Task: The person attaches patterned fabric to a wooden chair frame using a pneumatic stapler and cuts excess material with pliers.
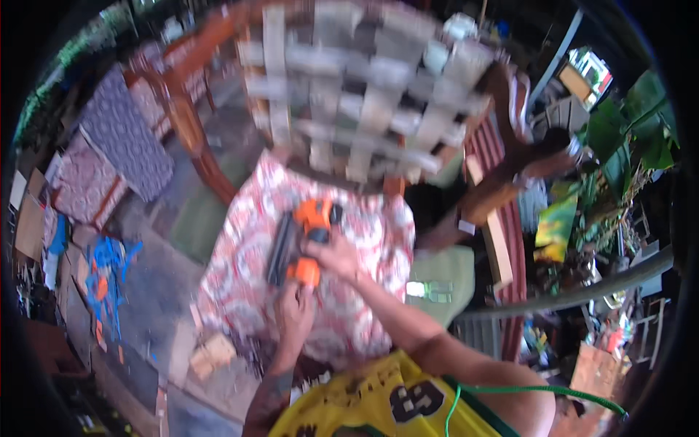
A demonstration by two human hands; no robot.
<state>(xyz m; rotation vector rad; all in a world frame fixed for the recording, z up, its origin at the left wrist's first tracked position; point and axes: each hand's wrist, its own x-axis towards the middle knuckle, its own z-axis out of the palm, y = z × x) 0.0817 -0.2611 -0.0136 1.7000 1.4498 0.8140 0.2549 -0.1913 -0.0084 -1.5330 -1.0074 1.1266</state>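
An orange-and-black nail or staple gun (306, 222) is over a cushion covered in red-and-white patterned fabric (240, 262), in the middle of the view. My right hand (331, 258) is closed on its black grip. Below it, my left hand (295, 317) holds the tool's orange lower end, with its fingertips partly hidden. Beyond the cushion stands a wooden chair frame (182, 116) with pale woven straps (349, 95) across its back. The picture is blurred, so fine detail on the tool cannot be made out.
Patterned cushions (87, 175) lie at the left, near blue-and-orange strips (109, 269) on the concrete floor (167, 306). A wood offcut (211, 355) is at the lower left. Plants (611, 146), a curved rail (568, 302) and clutter fill the right. A green cord (531, 390) crosses beside my right arm.
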